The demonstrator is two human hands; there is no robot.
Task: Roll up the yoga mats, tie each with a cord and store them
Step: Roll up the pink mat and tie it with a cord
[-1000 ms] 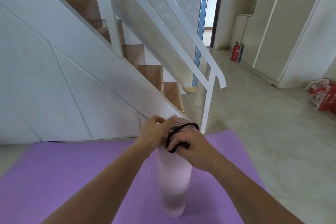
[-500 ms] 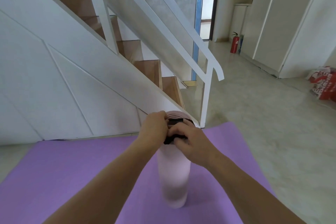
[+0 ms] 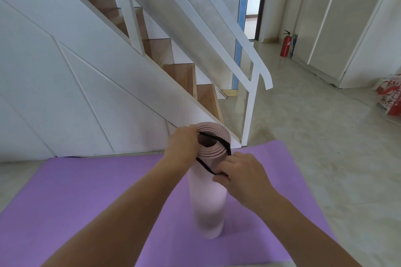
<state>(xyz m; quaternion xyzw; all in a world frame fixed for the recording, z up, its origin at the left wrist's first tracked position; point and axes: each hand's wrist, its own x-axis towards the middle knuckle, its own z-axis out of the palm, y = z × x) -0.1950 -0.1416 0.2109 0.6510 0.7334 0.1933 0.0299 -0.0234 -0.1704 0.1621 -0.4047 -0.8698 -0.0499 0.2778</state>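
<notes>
A rolled pink yoga mat stands upright on a purple yoga mat that lies flat on the floor. A black cord loop stretches across the open top end of the roll. My left hand grips the cord at the roll's upper left rim. On the lower right side of the top, my right hand pinches the other end of the loop against the roll.
A white staircase with wooden treads and a railing post rises just behind the mats. Tiled floor stretches to the right. A red fire extinguisher stands by the far wall, and a red-and-white bag lies at the right edge.
The hands have spread apart and the cord loop has been stretched open over the top of the pink roll; earlier it was bunched between both hands.
</notes>
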